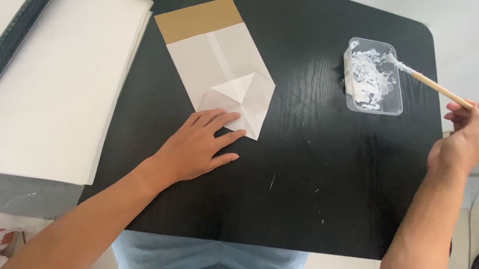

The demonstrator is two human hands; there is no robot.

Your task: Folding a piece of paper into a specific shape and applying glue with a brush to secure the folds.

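Note:
A flat white paper bag with a brown band at its far end lies on the black table; its near end is folded into a diamond. My left hand lies flat on the table, fingertips pressing the bag's near corner. My right hand grips a wooden-handled brush at the right edge. The bristles reach over the rim of a clear plastic tray smeared with white paste.
A thick stack of white paper sheets fills the left side, with a dark strip lying across its far corner. Small white flecks dot the table near its front. My blue-clad lap shows below the table edge.

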